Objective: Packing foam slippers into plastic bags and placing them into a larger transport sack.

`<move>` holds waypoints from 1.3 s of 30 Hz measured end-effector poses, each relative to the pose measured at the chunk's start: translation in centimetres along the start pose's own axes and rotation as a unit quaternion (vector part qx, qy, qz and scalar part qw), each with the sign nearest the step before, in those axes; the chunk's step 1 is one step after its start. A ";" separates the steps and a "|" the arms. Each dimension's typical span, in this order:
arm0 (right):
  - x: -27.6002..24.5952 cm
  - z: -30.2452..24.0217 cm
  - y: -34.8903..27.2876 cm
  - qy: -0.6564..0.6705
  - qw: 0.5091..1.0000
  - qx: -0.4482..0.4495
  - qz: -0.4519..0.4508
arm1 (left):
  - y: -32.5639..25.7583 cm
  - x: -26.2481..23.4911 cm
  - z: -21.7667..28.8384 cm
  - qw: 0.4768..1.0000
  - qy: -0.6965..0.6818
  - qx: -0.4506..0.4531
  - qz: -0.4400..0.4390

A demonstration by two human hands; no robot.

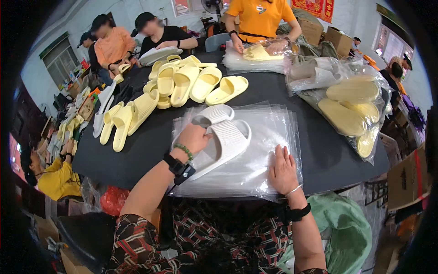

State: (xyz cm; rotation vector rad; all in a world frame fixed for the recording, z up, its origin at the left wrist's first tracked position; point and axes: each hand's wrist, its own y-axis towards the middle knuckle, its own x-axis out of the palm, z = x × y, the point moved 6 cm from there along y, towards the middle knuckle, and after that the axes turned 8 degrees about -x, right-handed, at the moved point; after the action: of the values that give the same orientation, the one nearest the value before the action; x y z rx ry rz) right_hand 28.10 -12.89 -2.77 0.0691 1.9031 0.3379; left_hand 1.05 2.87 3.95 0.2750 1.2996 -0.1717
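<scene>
A pair of white ribbed slide slippers (pixel 230 141) lies on a stack of clear plastic bags (pixel 260 176) right in front of me. My left hand (pixel 194 138) is closed on the near left side of the slippers, its thumb against them and its other fingers partly hidden. Flat on the right part of the bag stack rests my right hand (pixel 284 171), fingers stretched out and holding nothing. The bags are shiny and slightly fanned at their edges.
Loose yellow slippers (pixel 185 82) are heaped on the dark table (pixel 141 162) at the far left. Bagged yellow and grey slippers (pixel 351 107) pile up at the right. Across the table, a person in orange (pixel 260 20) handles a bagged yellow slipper. A green sack (pixel 346 223) stands at lower right.
</scene>
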 end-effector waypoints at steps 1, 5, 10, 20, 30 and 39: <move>0.1 -0.2 0.2 0.002 1.000 -0.011 -0.001 | -0.5 -0.5 -1.3 1.000 0.001 -0.010 0.005; -0.5 -0.8 0.5 0.003 1.000 0.002 -0.011 | -2.8 -1.8 -7.1 0.998 -0.009 -0.023 0.054; -0.4 0.0 -0.2 -0.017 1.000 0.006 -0.018 | -5.1 -5.1 -10.4 0.997 0.038 -0.039 0.050; 0.9 -0.2 0.0 -0.041 0.999 -0.028 -0.005 | -0.4 -25.5 -34.3 0.887 0.135 -0.366 0.246; -0.4 -0.2 -0.5 -0.055 0.998 -0.031 0.013 | -7.0 -14.5 -10.6 0.958 0.016 0.038 0.283; 0.0 -1.2 0.6 -0.042 0.998 -0.038 0.007 | -16.7 0.9 8.8 0.964 -0.091 0.243 0.059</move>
State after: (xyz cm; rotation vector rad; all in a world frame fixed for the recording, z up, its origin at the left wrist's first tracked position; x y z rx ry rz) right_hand 26.89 -12.56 -2.27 0.0458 1.8051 0.4095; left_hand 4.75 -15.66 3.50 0.7360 1.0411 -0.4069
